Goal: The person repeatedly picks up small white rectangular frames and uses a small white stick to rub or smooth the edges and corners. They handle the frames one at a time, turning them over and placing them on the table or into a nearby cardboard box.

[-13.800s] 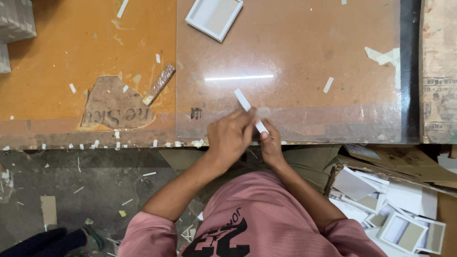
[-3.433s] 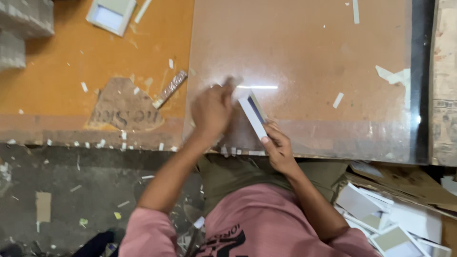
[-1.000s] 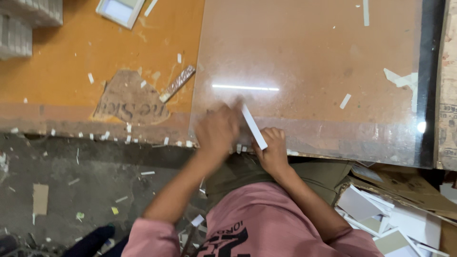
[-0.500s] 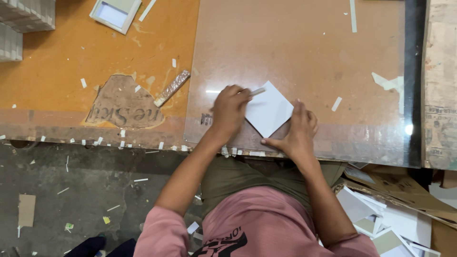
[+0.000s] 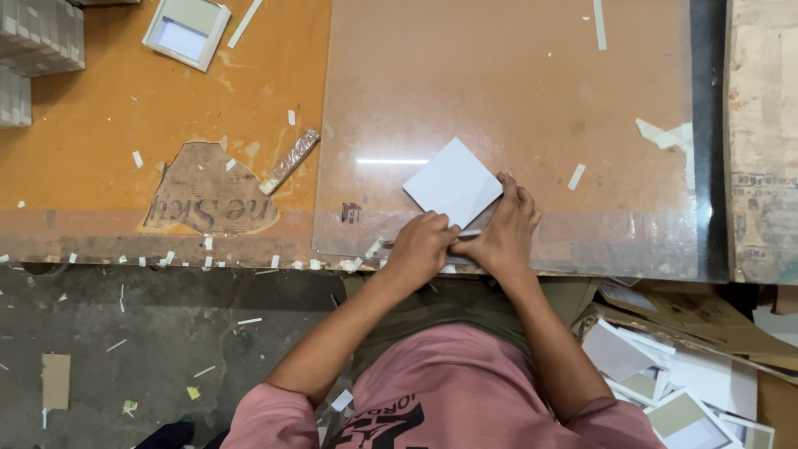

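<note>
A white square card (image 5: 453,181) lies flat like a diamond on the glass sheet (image 5: 515,91) that covers the orange table. My left hand (image 5: 422,247) is curled at the card's near corner, fingers pinched around something thin and pale by the table's front edge. My right hand (image 5: 503,229) rests on the card's near right edge, fingers pressing down. The two hands touch each other. What is pinched between them is mostly hidden.
A shallow white box (image 5: 186,32) sits at the far left, with stacked grey pieces (image 5: 37,41) beyond it. A wrapped stick (image 5: 289,160) lies by a torn patch of the table top. Paper scraps dot the table and floor. White boxes (image 5: 673,391) pile up at my right.
The white card has slid away from me and to the right. Both hands have drawn back to its near corner and now meet there; my left hand has left the card's left side.
</note>
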